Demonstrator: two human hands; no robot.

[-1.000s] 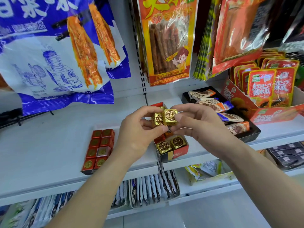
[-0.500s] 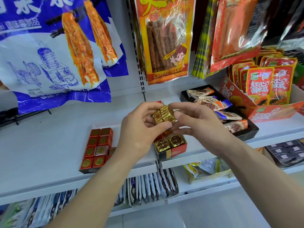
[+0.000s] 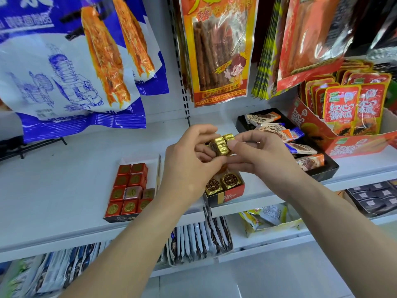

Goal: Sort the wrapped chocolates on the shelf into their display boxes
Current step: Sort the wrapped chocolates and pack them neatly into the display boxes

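1. One view only: head cam, wide-angle, faces fwd & slightly down at the white shelf point(image 3: 64, 179).
2. Close-up; shelf fills centre of frame.
3. Hanging snack bags point(image 3: 219, 50) at 12 o'clock, lower shelf point(image 3: 279, 237) at 6 o'clock.

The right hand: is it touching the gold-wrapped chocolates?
Touching. The head view shows the right hand pinching the gold-wrapped chocolates, a fingertip on the foil; the left hand holds them.

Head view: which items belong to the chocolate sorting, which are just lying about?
Job: gold foil-wrapped chocolate cubes in left grip and right grip; red cardboard box of gold chocolates; cardboard box of red-wrapped chocolates.
Idle: hanging blue-and-white snack bag; black plastic tray of wrapped bars; red carton of pouches.
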